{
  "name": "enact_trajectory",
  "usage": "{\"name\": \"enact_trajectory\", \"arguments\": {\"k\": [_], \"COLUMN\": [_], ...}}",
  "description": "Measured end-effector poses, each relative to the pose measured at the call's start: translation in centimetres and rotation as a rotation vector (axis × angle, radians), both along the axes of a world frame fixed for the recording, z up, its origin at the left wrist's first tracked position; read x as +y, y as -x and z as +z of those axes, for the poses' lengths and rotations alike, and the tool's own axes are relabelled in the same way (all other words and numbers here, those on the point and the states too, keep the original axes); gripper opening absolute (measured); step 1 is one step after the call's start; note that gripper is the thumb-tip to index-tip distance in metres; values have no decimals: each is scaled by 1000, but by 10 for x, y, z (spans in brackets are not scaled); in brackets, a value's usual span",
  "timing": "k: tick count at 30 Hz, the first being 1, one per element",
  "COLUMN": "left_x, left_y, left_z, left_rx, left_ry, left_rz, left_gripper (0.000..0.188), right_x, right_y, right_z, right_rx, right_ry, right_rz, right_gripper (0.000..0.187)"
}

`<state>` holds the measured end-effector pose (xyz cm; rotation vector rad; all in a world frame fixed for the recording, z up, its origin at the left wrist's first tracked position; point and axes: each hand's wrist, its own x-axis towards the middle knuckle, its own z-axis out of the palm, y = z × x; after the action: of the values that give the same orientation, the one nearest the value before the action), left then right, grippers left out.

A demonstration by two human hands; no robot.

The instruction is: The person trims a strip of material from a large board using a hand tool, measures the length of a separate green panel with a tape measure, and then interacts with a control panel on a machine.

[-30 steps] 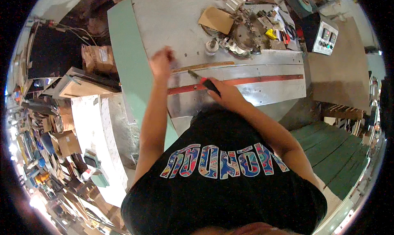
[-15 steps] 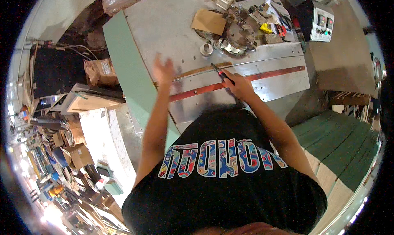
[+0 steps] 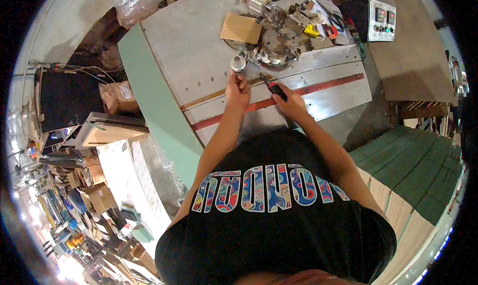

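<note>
- Across the near side of the counter (image 3: 189, 41) runs a long red strip (image 3: 326, 87).
- Right hand (image 3: 291, 106): closed around the black-and-red handle of a hand tool (image 3: 276, 89), its tip pointing away over the counter.
- Left hand (image 3: 237, 92): fingers partly curled at the near side of a silvery jar (image 3: 238, 64); whether they grip it, I cannot tell.
- Beyond the jar: brown cardboard (image 3: 241, 29) beside cluttered metal parts (image 3: 278, 42).

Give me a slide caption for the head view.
Right hand grips a red-and-black tool; left hand at a round silvery piece over a metal worktable.
</note>
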<state>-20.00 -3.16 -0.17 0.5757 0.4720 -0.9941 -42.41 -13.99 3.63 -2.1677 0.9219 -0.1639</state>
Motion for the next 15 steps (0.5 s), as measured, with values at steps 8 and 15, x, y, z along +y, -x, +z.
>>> {"name": "enact_trajectory", "arguments": {"k": [8, 15], "left_x": [2, 12], "left_y": [4, 10], "left_z": [-6, 3], "left_rx": [-15, 17], "left_ry": [-80, -67], "left_rz": [-42, 1], "left_gripper": [24, 26], "right_x": [-6, 14], "right_y": [-14, -25], "right_z": [-55, -23], "right_rx": [-121, -142], "right_ry": [-859, -970], "right_rz": [-201, -178], "right_gripper": [38, 34]}}
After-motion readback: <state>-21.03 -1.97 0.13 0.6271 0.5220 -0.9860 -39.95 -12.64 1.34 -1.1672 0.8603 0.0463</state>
